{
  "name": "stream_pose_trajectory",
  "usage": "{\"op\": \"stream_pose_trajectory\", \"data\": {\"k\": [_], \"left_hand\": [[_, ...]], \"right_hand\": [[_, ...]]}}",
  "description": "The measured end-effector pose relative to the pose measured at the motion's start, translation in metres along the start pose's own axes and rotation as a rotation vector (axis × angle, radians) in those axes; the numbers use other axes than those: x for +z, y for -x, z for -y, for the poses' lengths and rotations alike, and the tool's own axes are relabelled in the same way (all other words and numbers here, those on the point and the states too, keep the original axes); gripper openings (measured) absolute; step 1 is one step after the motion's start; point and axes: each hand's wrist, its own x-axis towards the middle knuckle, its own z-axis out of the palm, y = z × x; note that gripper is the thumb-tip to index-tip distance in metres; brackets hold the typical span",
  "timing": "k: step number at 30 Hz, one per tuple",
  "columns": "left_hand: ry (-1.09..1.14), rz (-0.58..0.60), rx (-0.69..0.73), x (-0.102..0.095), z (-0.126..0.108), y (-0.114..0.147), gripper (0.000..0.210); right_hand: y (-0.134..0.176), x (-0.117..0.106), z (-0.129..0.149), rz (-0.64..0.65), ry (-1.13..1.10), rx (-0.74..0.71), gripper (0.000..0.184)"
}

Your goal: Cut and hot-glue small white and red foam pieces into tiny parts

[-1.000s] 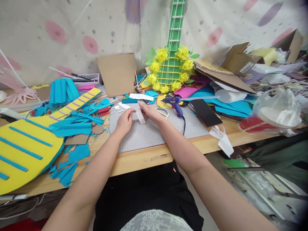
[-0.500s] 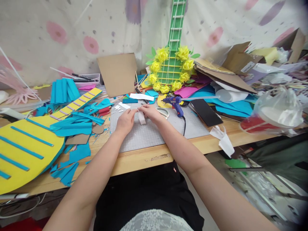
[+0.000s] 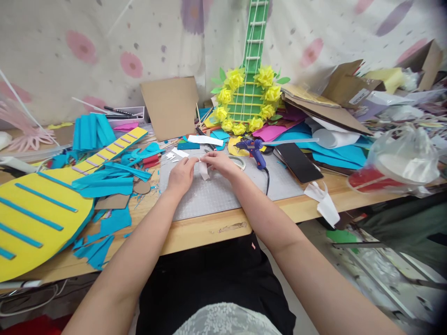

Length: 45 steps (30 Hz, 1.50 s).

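Over the grey cutting mat [image 3: 206, 207], my left hand [image 3: 182, 174] and my right hand [image 3: 220, 164] meet fingertip to fingertip. Both pinch the upper end of a small white paper strip [image 3: 204, 172], whose lower end hangs down between them. Fingers cover the pinched edge, so its exact fold is hidden. Short white paper pieces [image 3: 171, 156] lie on the mat beyond my left hand. Scissors with pale handles [image 3: 238, 162] rest just past my right hand. A blue hot glue gun [image 3: 256, 152] stands to their right, its cord running toward me.
A yellow guitar-shaped craft [image 3: 42, 200] and turquoise paper scraps [image 3: 108, 184] cover the left side. A green paper guitar with yellow flowers [image 3: 247, 100] leans at the back. To the right are a phone [image 3: 298, 162], a crumpled white paper [image 3: 323, 204] and a bagged red-and-white tub [image 3: 387, 167].
The white paper strip has shifted and turned slightly between my fingertips. Both hands stay in nearly the same place, and the things around them have not moved.
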Motion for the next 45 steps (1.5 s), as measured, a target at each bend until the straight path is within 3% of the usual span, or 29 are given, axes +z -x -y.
{"op": "stream_pose_trajectory", "data": {"k": [9,17,28,34,39,45], "left_hand": [[0.156,-0.058,-0.138,-0.003,-0.004,0.001,0.027],[0.266,-0.095,-0.154,-0.003,-0.003,-0.001,0.015],[0.417,-0.215,-0.296,0.003,0.002,-0.005,0.012],[0.453,-0.194,-0.319,0.007,0.008,-0.006,0.013],[0.684,-0.182,-0.372,0.008,0.013,-0.013,0.020],[0.937,-0.100,-0.453,-0.001,0.012,-0.021,0.028]], "right_hand": [[-0.001,-0.001,-0.001,-0.012,0.174,-0.170,0.013],[-0.004,0.004,-0.003,0.000,0.321,-0.322,0.014],[-0.002,0.010,0.000,-0.004,0.055,-0.173,0.018],[-0.009,0.013,-0.002,-0.028,0.109,-0.222,0.018],[-0.012,0.009,0.003,-0.030,0.172,-0.267,0.017],[-0.010,0.005,0.014,0.089,0.205,-0.321,0.016]]}}
